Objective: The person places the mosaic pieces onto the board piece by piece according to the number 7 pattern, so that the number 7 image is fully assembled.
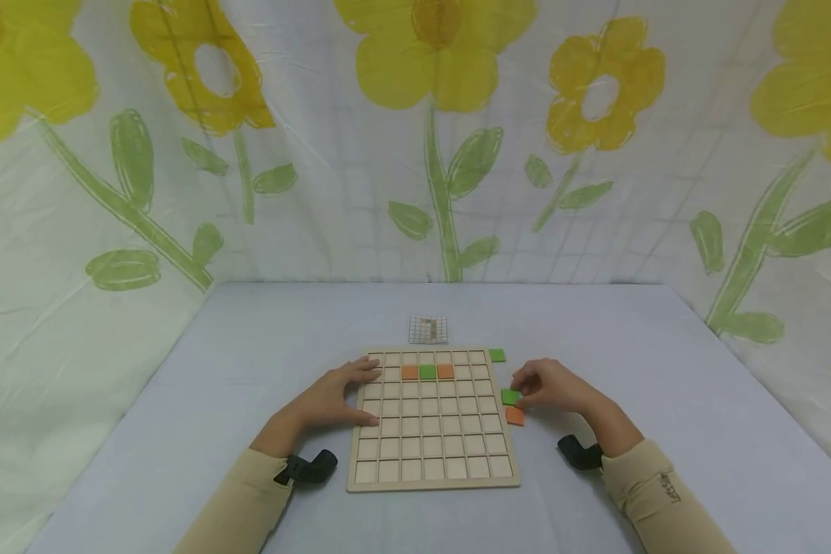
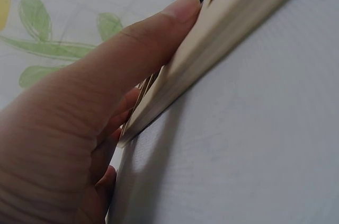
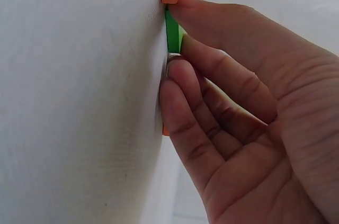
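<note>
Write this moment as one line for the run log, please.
left hand: rests on board | right hand: pinches green tile | orange tile: beside it

green tile (image 1: 510, 396), orange tile (image 1: 515, 416), pale wooden board (image 1: 433, 462).

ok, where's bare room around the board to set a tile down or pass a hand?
Free: the table left of the left hand; the strip between the wooden grid board and the small card; the far-right table. Crowded: the board's right edge, where the right hand pinches a green tile beside an orange tile, another green tile above.
</note>
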A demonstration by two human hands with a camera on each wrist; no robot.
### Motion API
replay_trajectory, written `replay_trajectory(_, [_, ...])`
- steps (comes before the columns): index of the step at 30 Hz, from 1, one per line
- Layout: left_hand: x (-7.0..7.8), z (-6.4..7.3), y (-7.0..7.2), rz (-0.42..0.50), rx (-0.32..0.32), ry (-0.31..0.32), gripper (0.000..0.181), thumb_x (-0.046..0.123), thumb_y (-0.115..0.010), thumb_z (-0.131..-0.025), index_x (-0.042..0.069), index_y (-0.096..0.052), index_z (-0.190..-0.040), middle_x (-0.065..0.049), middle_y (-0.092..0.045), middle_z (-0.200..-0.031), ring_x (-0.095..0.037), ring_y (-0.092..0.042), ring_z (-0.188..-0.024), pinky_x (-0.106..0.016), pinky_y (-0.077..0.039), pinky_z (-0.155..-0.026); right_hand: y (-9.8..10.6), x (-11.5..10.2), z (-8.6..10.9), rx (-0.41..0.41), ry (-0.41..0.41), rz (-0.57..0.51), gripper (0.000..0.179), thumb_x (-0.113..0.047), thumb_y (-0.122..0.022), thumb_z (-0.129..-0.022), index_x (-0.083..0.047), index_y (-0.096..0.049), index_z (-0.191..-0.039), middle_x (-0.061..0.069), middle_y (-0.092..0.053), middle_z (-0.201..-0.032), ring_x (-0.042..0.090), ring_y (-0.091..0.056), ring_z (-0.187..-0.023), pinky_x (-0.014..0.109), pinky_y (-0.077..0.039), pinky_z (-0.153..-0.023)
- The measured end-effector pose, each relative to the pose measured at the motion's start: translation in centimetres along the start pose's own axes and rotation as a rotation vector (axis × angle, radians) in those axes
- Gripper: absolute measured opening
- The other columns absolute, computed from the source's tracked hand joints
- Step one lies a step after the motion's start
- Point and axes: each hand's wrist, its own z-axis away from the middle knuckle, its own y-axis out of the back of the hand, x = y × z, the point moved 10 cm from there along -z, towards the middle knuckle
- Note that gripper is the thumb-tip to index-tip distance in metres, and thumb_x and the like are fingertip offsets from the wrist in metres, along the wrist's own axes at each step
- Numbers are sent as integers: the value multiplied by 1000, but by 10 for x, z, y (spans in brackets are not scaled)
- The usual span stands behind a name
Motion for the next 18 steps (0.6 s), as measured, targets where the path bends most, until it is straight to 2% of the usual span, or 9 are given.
replay_trajectory(10, [-2, 0, 0, 0, -7, 23, 89, 55, -79, -61, 17, -50, -135, 4, -35, -150, -25, -20, -144, -50, -20, -116, 5, 0, 4, -5, 22, -20, 30, -12, -77, -74, 2, -66, -99, 5, -67, -84, 8, -57, -72, 19, -51, -60])
replay_trajectory(18, [0, 0, 0, 2, -13, 18, 88, 54, -80, -62, 16, -50, -135, 3, -35, -150, -26, -20, -144, -50, -20, -116, 11, 0, 4, -16, 16, -59, 29, -10, -75, -76, 2, -67, -100, 8, -68, -92, 12, -58, -76, 20, -52, -62])
